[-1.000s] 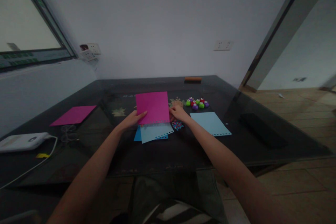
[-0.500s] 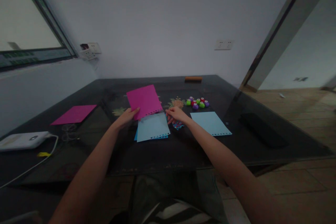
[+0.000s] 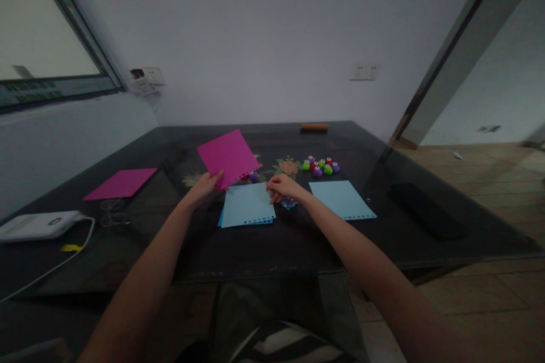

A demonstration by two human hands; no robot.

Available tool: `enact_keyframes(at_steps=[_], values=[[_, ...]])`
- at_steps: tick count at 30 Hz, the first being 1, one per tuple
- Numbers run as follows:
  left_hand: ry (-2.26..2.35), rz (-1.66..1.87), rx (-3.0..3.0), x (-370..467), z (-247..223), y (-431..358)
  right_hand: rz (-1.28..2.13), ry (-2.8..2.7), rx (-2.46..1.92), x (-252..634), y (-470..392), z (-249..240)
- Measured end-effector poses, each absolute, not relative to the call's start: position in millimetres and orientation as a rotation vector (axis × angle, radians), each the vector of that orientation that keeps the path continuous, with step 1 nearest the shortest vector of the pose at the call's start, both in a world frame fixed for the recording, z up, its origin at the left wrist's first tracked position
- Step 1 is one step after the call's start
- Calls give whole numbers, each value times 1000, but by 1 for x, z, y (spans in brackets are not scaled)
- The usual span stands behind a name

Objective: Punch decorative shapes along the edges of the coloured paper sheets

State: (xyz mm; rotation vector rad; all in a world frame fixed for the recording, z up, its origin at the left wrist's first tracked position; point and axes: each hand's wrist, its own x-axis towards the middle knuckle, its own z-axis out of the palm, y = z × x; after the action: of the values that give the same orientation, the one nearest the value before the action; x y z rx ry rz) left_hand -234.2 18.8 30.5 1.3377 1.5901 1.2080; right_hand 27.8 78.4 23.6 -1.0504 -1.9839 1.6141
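Note:
My left hand (image 3: 203, 187) grips the lower left corner of a pink sheet of paper (image 3: 230, 156), held tilted above the table. A row of punched holes runs along the sheet's lower right edge. Under and in front of it lies a light blue sheet (image 3: 247, 204) on top of a darker blue sheet (image 3: 220, 217). At the light blue sheet's upper right corner is my right hand (image 3: 281, 187), its fingers curled together; what they pinch, if anything, is hidden. Beside those fingers sits a small pile of red and blue pieces (image 3: 289, 203). Purple and red toys (image 3: 253, 176) peek out past the pink sheet.
Right of my hands lies another light blue sheet (image 3: 343, 198), with several eyeball-like toys (image 3: 321, 165) behind it. A dark flat object (image 3: 426, 210) is farther right. At left are a pink sheet (image 3: 121, 183), a coiled clear cord (image 3: 113, 212) and a white device with a cable (image 3: 40, 226).
My left hand has raised the pink sheet up and to the left, uncovering small toys and the top of the light blue sheet. My right hand has shifted slightly left.

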Motion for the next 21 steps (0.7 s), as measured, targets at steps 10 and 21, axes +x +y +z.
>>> enact_keyframes(at_steps=[10,21], values=[[1657,1145,1583,-226,33,20,1444,-1782,-909,23,85,30],[1460,1135,1584,-201,26,19,1229,-1770,-715,27,93,27]])
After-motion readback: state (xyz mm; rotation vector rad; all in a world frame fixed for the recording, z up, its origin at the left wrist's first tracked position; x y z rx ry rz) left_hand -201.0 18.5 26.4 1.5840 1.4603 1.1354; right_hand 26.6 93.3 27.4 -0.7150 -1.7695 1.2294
